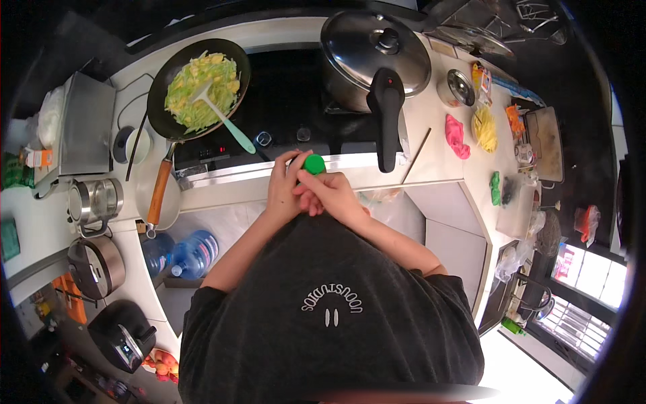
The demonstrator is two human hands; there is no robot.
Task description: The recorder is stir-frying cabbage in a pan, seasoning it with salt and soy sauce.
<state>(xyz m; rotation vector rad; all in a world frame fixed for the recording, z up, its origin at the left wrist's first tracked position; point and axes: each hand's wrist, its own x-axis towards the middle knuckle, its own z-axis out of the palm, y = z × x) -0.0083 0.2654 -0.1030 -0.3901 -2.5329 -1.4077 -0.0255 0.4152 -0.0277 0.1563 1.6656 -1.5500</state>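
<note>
In front of my chest both hands are together around a small container with a round green cap. My left hand wraps it from the left, with fingers behind the cap. From the right, my right hand closes in just below the cap, thumb near its edge and fingers curled. The container's body is hidden by my hands. Beyond them is a black cooktop. On its left sits a dark frying pan with shredded green vegetable and yellow pieces. A spatula with a mint handle rests in the pan.
A steel pressure cooker stands at the cooktop's right, its black handle pointing toward me. The pan's wooden handle juts over a pale pan. Rightward lie a chopstick, a pink cloth and yellow shreds.
</note>
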